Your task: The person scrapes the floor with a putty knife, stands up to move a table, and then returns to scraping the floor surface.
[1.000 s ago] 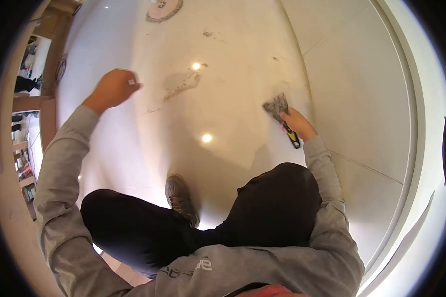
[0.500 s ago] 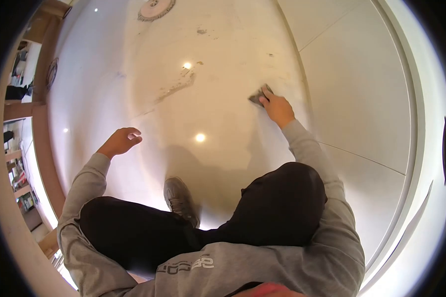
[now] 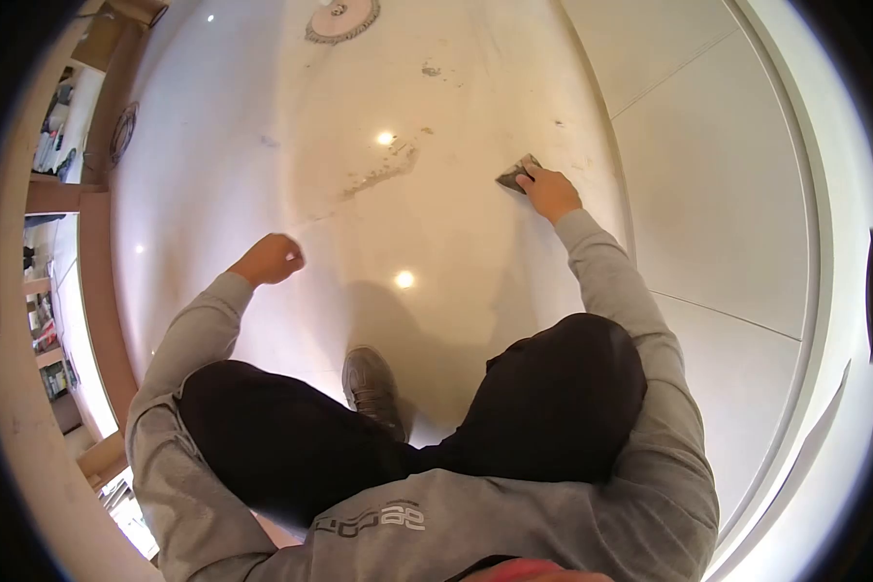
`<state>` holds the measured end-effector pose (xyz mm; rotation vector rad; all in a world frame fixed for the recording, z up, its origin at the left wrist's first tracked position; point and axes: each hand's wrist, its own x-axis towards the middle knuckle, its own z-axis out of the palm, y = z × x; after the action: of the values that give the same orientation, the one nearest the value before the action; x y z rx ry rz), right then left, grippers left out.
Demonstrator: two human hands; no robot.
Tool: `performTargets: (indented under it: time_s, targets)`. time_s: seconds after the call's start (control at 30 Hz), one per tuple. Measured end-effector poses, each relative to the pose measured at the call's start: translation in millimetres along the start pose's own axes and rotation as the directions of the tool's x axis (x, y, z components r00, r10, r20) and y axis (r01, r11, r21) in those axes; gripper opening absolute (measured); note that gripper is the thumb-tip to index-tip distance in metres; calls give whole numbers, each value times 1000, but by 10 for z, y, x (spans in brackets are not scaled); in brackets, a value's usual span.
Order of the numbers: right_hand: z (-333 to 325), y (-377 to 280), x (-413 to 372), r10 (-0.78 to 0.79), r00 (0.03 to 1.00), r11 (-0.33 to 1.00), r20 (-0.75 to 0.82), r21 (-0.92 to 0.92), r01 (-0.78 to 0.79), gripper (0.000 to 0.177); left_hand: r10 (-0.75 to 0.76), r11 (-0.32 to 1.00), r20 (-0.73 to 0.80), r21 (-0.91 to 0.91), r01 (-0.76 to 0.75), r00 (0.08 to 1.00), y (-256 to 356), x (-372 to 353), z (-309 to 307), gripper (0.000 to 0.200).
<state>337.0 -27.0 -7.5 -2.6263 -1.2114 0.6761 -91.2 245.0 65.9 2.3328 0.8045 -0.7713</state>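
Observation:
My right hand grips a dark, flat scraper with a wide edge pointing left, low over the glossy pale floor. The fingers wrap round its right end and hide part of it. To the left, my left hand hovers over the floor, its fingers curled into a loose fist and nothing visible in it. Between the hands and farther ahead lies a streak of grey residue on the floor, with a smaller dark patch beyond it.
A round pinkish pad with a fringed edge lies at the far end. Pale panels run along the right side. Wooden shelving with assorted items stands at the left. My shoe rests on the floor between my bent knees.
The view has shifted a little, so floor marks sit farther right. My left hand has moved forward and right, its fingers curling closer together. The scraper stays in my right hand, slightly turned.

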Motion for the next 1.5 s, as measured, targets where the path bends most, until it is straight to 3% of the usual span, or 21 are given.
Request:
performTargets:
  time_s: [0.07, 0.13, 0.2, 0.27, 0.33, 0.4, 0.43, 0.5, 0.6, 0.7, 0.83, 0.93, 1.0, 1.07, 1.13, 1.17, 1.23, 1.3, 1.37, 1.5]
  targets:
    - [66, 95, -121, -21, 999, 1000, 29, -19, 21, 51, 54, 999, -16, 9, -54, 998, 217, 30, -62, 26]
    - [240, 308, -475, -76, 997, 982, -10, 170, 77, 57, 131, 977, -132, -151, -150, 983, 405, -35, -134, 26]
    - [194, 408, -948, -58, 998, 985, 23, 163, 54, 60, 130, 964, -132, -214, -157, 983, 326, -26, -56, 27]
    - [113, 600, -1281, -30, 998, 987, 59, 161, 21, 63, 62, 952, -130, -291, -98, 990, 165, 11, 172, 29]
    - [47, 836, -1500, 143, 989, 979, 36, 144, -147, 67, 21, 944, -107, -325, -55, 994, 46, -23, 392, 31]
    - [34, 1079, -1613, 248, 967, 965, 52, 74, -251, 69, -145, 953, 16, -266, 144, 989, 10, -99, 535, 35]
    - [34, 1150, -1640, 332, 942, 943, 52, 14, -333, 71, -140, 932, 43, -332, 147, 989, -92, -102, 707, 33]
    - [42, 1186, -1644, 353, 934, 935, 53, 17, -354, 74, -181, 834, 93, -513, 203, 979, -73, -131, 946, 32]
    - [153, 1306, -1392, 289, 957, 957, 16, 6, -289, 73, -143, 742, 151, -638, 207, 978, 120, -194, 1184, 32]
    - [51, 1176, -751, 221, 974, 975, -54, 38, -219, 71, -111, 765, 206, -607, 216, 972, 500, -351, 954, 33]
    - [-63, 773, 259, 138, 986, 990, -97, 31, -136, 67, -114, 780, 62, -612, 128, 992, 460, -374, 913, 34]
    - [-155, 475, 548, 73, 994, 997, -86, 34, -71, 65, -146, 793, 15, -596, 126, 989, 515, -375, 702, 31]
    - [-99, 419, 396, -4, 999, 997, -54, 80, 9, 66, -112, 819, -62, -571, 57, 992, 450, -413, 551, 29]
    - [88, 430, -77, -19, 979, 963, -205, 259, 73, 67, -49, 807, -196, -586, -76, 979, 329, -414, 401, 28]
    - [170, 567, -774, -125, 979, 948, -158, 272, 165, 70, -81, 846, -209, -531, -44, 975, 261, -458, 171, 26]
    - [-8, 523, -1209, -78, 997, 970, 14, 232, 73, 72, -88, 854, -205, -520, -33, 975, 170, -440, 98, 25]
    - [-121, 620, -1991, 108, 983, 960, 148, 243, -142, 73, -57, 899, -187, -438, -31, 981, 132, -376, -104, 25]
    - [107, 1045, -2677, 149, 986, 954, 80, 252, -164, 74, -18, 953, -185, -301, -39, 983, 222, -282, -304, 26]
    - [289, 1311, -3174, 311, 941, 915, 130, 226, -334, 72, -17, 987, -150, -160, -7, 989, 441, -129, -511, 25]
    - [337, 1252, -3381, 436, 889, 878, 141, 151, -454, 69, 150, 984, -98, 107, -139, 984, 989, 79, -726, 21]
